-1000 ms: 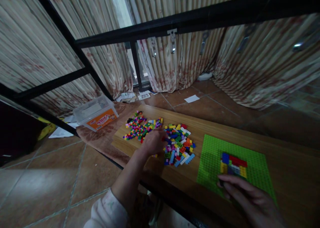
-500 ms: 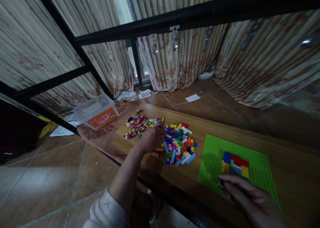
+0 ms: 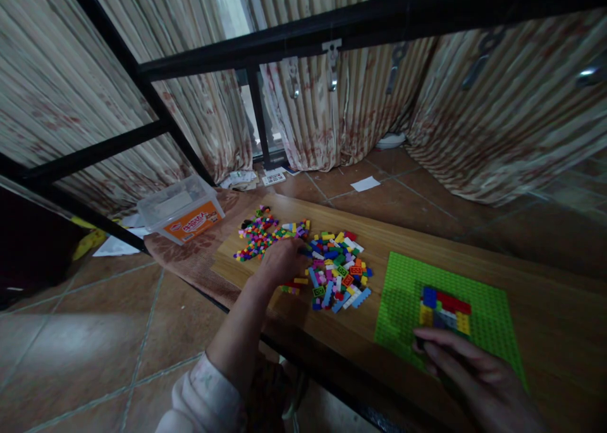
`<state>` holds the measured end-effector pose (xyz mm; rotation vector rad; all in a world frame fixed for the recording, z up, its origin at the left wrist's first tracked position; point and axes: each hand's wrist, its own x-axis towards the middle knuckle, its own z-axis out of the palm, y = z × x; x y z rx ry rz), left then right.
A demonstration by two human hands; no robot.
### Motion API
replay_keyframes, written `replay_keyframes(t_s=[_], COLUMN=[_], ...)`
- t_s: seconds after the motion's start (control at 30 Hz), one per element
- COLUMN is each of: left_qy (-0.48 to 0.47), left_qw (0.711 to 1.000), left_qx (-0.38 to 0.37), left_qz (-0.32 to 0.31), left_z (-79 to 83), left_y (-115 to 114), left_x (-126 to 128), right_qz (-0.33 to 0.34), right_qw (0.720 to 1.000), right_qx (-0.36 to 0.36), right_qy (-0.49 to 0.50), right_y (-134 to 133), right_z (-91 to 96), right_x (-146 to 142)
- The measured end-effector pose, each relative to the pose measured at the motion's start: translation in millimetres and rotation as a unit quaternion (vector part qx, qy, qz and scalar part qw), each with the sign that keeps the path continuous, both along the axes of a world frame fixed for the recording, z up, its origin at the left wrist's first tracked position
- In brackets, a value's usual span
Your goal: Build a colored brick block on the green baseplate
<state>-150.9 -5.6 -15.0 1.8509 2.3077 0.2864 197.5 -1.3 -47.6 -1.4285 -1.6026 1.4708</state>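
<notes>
My left hand (image 3: 283, 260) reaches over the loose toy bricks, between a heap of tiny mixed bricks (image 3: 256, 234) and a heap of larger bricks (image 3: 339, 268). Its fingertips are at the left edge of the larger heap, and the back of the hand hides what they touch. Over the near part of a green baseplate (image 3: 403, 275), my right hand (image 3: 474, 373) pinches a small dark brick (image 3: 419, 343) between thumb and index finger. Just beyond those fingers, a flat block of red, blue, yellow and white bricks (image 3: 453, 303) sits on the baseplate.
The wooden board (image 3: 427, 243) carries the bricks and baseplate. At its left end a clear plastic box (image 3: 183, 208) with an orange label stands on a brown cloth (image 3: 175, 259). A black metal frame (image 3: 227, 60) and striped curtains (image 3: 313, 129) rise behind; paper (image 3: 365, 184) lies on the tiles.
My left hand has shifted slightly at the heaps, its fingers now a little nearer the larger bricks' upper left edge. My right hand keeps its pinch in nearly the same place.
</notes>
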Motion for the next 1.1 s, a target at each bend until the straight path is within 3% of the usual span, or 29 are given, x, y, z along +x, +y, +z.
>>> replay_keyframes(t_s=[0.13, 0.37, 0.67, 0.9, 1.1], left_qy=[-0.002, -0.053, -0.034, -0.034, -0.007], left_qw=[1.000, 0.995, 0.994, 0.992, 0.989], left_qx=[0.019, 0.030, 0.004, 0.038, 0.088], left_qz=[0.006, -0.073, -0.108, -0.119, -0.123], left_z=[1.9, 9.9, -1.1, 0.7, -5.5], left_y=[-1.3, -6.8, -2.8, -0.1, 10.5], left_x=[-0.8, 9.9, 17.4, 31.9, 48.4], right_qz=[-0.010, -0.012, 0.003, 0.026, 0.062], right_qw=[1.000, 1.000, 1.000, 0.996, 0.992], right_qx=[-0.002, 0.004, 0.003, 0.081, 0.100], right_qy=[-0.002, 0.007, 0.017, -0.036, -0.051], right_y=[0.1, -0.8, -2.6, -6.1, -7.4], right_z=[0.3, -0.9, -2.0, -8.1, -9.0], right_x=[1.5, -1.7, -5.9, -13.3, -14.4])
